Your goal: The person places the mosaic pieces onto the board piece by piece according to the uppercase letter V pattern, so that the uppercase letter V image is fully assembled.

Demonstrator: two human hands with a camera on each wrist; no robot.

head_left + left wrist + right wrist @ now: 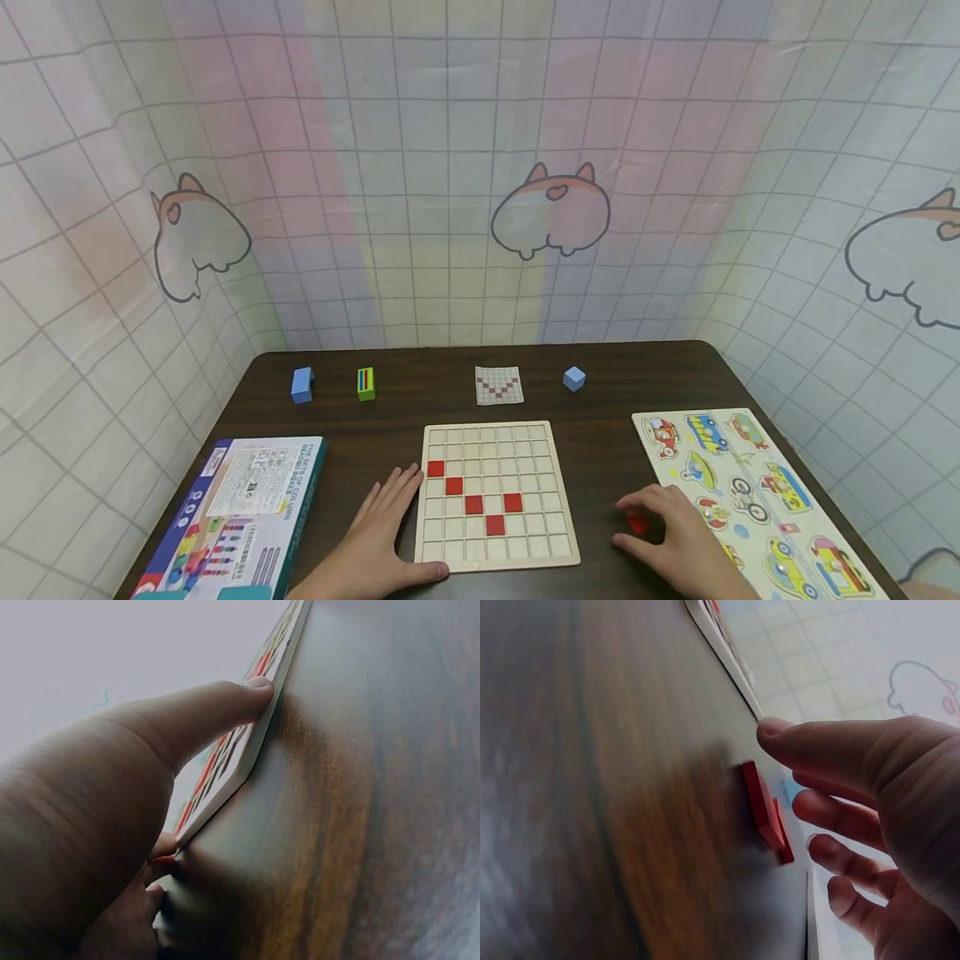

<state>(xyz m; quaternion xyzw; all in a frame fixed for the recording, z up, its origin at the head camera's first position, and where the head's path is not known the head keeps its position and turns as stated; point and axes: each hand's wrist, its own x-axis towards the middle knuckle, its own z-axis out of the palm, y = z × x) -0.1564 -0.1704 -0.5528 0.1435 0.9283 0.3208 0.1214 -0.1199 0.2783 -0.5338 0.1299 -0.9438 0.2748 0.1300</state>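
My left hand [382, 533], fingers flat, steadies the grid board's [495, 493] near-left edge. My right hand [675, 533] hovers loosely open over loose red tiles [639, 523] to the board's right; picking one up comes next.

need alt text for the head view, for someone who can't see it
A left hand rests flat against a wooden grid board holding five red tiles, while the right hand hovers over loose red tiles on a dark table. A vehicle puzzle lies right, a box left.
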